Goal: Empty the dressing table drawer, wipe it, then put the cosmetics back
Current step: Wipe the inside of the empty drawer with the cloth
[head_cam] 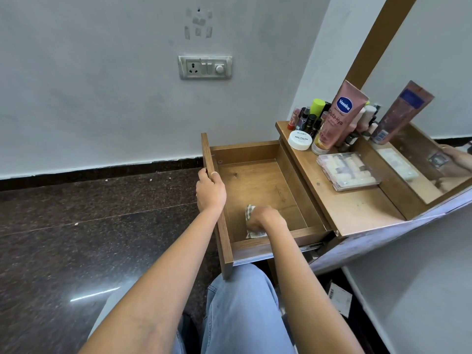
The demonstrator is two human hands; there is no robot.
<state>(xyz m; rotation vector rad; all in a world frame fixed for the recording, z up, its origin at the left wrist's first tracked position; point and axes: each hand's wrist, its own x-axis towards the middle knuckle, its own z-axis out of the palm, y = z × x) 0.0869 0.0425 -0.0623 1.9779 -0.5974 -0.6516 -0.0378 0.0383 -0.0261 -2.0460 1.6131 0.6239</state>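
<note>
Knee (237, 302) below; left hand (210, 191) grips drawer front (208, 154), right hand (265, 217) clutches cloth (255, 235), cosmetics (342, 116) crowd tabletop (357, 210)

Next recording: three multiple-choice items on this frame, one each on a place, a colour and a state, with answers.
1. Where is the checked cloth? A in the drawer; B on the tabletop; C on the floor.
2. The Vaseline tube is: A green; B pink; C white.
3. The left hand is: A hanging free; B holding a jar; C gripping the drawer front.
Answers: 1 A, the right hand holds it on the drawer bottom; 2 B, pink body; 3 C, fingers curl over the panel's edge.
</note>
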